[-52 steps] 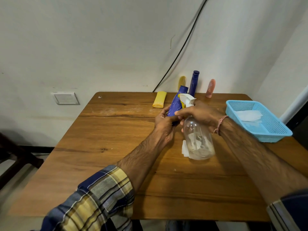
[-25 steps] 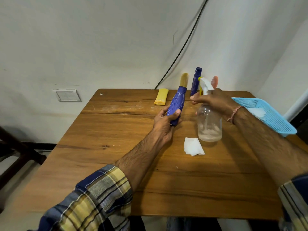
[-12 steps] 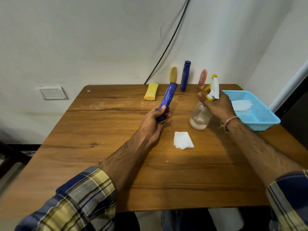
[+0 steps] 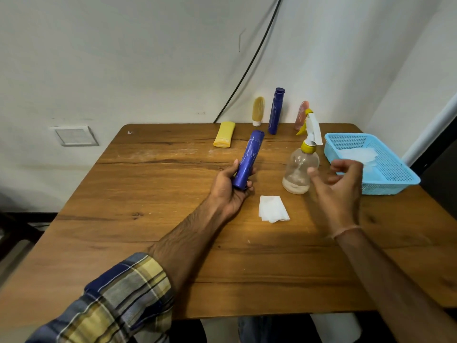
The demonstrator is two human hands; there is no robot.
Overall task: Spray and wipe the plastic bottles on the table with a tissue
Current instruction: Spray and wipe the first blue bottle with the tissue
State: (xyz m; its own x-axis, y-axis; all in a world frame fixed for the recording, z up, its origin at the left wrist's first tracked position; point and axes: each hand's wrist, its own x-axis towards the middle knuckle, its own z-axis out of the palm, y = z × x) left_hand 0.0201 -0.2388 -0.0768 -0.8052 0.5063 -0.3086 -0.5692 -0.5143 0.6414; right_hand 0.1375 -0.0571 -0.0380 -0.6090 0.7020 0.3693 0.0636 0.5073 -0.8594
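Held bottle: a slim dark-blue plastic bottle [image 4: 248, 160] is lifted clear of the bench and tilted, its far end pointing away toward the wall. Pale streaks show on its side.
Left hand: the left hand [image 4: 228, 191] grips the near end of that bottle, thumb up its left side and fingers curled round from underneath.
Right hand: the right hand [image 4: 338, 184] holds nothing. Its fingers are loosely bent and spread, and it hangs in the air just right of the spray bottle, in front of the basket. A thin thread band [image 4: 346, 232] circles the wrist.
Tissue: a folded white tissue [image 4: 272, 212] lies flat on the bench between the two hands, touching neither.
Spray bottle: a clear plastic spray bottle [image 4: 299, 169] with a yellow collar and white trigger head stands upright just right of the held bottle, with a little liquid at its bottom.
Basket: a light-blue plastic mesh basket [image 4: 390, 179] sits at the right edge with loose white tissues [image 4: 356, 154] inside.
Far end: a flat yellow plastic bottle [image 4: 224, 137] lies on its side. Nearer the wall stand a tan tube on a white cap [image 4: 258, 111], a tall dark-blue bottle [image 4: 276, 111] and a pink bottle [image 4: 302, 113] partly hidden by the trigger head.
Bench: a brown wooden bench [image 4: 148, 219] set against a white wall.
Wall: a black cable [image 4: 249, 63] runs up it, and a white switch plate [image 4: 74, 136] is fixed at the left.
Sleeve: a blue-and-yellow plaid sleeve [image 4: 118, 300] is rolled up on the left forearm.
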